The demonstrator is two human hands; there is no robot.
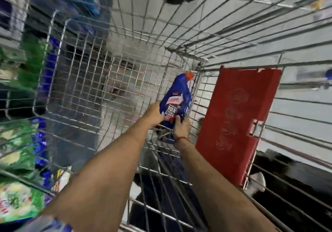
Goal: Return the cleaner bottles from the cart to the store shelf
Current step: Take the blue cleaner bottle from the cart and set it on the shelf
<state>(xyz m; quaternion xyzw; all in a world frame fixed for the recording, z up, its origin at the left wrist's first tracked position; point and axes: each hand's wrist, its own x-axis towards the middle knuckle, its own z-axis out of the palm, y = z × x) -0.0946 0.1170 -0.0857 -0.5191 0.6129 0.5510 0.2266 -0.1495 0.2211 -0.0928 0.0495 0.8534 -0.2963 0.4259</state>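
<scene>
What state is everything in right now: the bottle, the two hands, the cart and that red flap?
Blue cleaner bottle: capped, tilted, held inside the cart.
Left hand: gripping the bottle's side.
Right hand: gripping its base.
Wire cart: no other bottles visible.
Red seat flap: folded against the cart's end.

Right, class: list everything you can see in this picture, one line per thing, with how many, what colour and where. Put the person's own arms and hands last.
Blue plastic cleaner bottle with a red-orange cap: one, blue, inside the cart near its right corner, held at its lower end.
Silver wire shopping cart: one, metallic grey, filling the middle of the view.
Red plastic child-seat flap: one, red, on the cart's right side.
Green packets on the store shelf: several, blurred, far left.
Blue items on the shelf: several, blurred, left.
Red thread wristband: one, right wrist.
Left hand: on the bottle's left.
Right hand: under the bottle's base.
</scene>
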